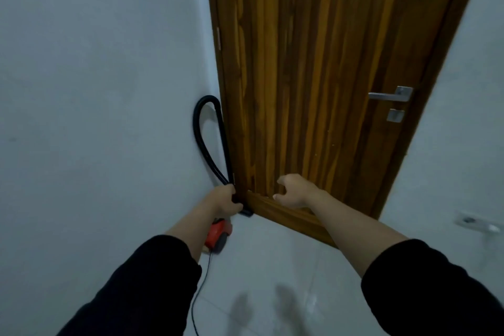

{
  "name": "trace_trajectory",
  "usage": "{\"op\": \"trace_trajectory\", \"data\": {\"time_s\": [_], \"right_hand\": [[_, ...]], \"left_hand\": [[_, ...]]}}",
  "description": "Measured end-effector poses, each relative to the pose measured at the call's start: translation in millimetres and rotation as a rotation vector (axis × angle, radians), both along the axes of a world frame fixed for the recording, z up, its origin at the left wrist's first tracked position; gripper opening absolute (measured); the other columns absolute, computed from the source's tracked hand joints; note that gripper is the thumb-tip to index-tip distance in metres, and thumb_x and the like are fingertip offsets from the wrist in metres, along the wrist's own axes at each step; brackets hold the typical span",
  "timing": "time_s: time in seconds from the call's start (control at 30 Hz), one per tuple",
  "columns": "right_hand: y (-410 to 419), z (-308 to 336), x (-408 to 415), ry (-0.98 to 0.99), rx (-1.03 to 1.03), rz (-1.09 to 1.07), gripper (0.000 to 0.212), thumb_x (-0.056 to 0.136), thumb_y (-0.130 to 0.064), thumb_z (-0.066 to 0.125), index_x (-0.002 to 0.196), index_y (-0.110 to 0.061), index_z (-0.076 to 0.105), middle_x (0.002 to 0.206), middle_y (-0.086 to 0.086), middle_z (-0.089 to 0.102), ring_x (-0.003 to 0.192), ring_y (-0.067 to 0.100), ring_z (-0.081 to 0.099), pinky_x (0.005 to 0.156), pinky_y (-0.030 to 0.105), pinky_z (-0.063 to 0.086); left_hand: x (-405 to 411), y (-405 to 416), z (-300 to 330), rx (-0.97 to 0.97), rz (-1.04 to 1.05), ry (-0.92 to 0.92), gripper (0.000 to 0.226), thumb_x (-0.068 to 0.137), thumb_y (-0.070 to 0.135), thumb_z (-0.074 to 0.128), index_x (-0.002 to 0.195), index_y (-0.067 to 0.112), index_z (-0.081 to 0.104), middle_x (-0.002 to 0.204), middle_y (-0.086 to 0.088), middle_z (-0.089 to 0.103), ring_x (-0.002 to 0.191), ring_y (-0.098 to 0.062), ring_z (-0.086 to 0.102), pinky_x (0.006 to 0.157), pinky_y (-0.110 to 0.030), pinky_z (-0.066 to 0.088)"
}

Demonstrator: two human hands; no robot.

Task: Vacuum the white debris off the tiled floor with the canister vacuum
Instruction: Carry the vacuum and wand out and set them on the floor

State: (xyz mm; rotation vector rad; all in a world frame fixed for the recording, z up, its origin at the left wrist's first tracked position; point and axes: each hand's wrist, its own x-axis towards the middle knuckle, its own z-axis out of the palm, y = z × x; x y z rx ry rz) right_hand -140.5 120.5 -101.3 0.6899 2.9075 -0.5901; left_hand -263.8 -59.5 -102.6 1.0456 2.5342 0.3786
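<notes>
A small red canister vacuum [217,236] sits on the tiled floor [286,267] in the corner, partly hidden by my left forearm. Its black hose [201,131] loops up against the wall beside the door. My left hand [225,200] is closed around the lower end of the hose. A dark nozzle piece [246,213] shows just below that hand, at the foot of the door. My right hand [293,190] hovers in front of the door's lower part, fingers curled and apart, holding nothing. No white debris shows on the floor here.
A wooden door [313,76] with a metal lever handle [390,95] stands shut ahead. Grey walls flank it left [95,90] and right. A black power cord [200,289] trails from the vacuum toward me. A wall socket [474,222] sits low on the right.
</notes>
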Motion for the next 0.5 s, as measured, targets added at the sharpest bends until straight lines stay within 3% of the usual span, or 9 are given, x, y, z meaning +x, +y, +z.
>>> {"op": "trace_trajectory", "data": {"time_s": [0.13, 0.27, 0.5], "right_hand": [[6.8, -6.8, -76.9, 0.007, -0.014, -0.011, 0.058, 0.096, -0.041, 0.055, 0.141, -0.005, 0.046, 0.14, 0.014, 0.052, 0.126, 0.029, 0.051, 0.102, 0.038, 0.048], [18.8, -20.8, -142.9, -0.022, -0.021, 0.013, 0.063, 0.098, -0.039, 0.053, 0.148, -0.005, 0.038, 0.147, 0.014, 0.045, 0.134, 0.029, 0.045, 0.106, 0.037, 0.044], [65.3, -67.0, -264.0, -0.081, -0.069, 0.034, 0.07, 0.096, -0.043, 0.055, 0.151, -0.006, 0.033, 0.152, 0.014, 0.039, 0.14, 0.031, 0.036, 0.112, 0.043, 0.038]], "left_hand": [[-71.9, -0.8, -14.4, 0.011, 0.046, -0.064, 0.05, 0.092, 0.024, 0.056, 0.135, 0.005, 0.038, 0.133, -0.014, 0.05, 0.121, -0.027, 0.049, 0.088, -0.023, 0.037], [-132.5, 8.4, -33.2, 0.021, 0.083, -0.097, 0.043, 0.095, 0.021, 0.05, 0.134, 0.004, 0.041, 0.135, -0.016, 0.05, 0.123, -0.028, 0.048, 0.093, -0.026, 0.039], [-238.9, 35.3, -87.0, -0.009, 0.182, -0.175, 0.051, 0.09, 0.03, 0.058, 0.128, -0.001, 0.043, 0.129, -0.019, 0.051, 0.116, -0.03, 0.051, 0.09, -0.031, 0.042]]}}
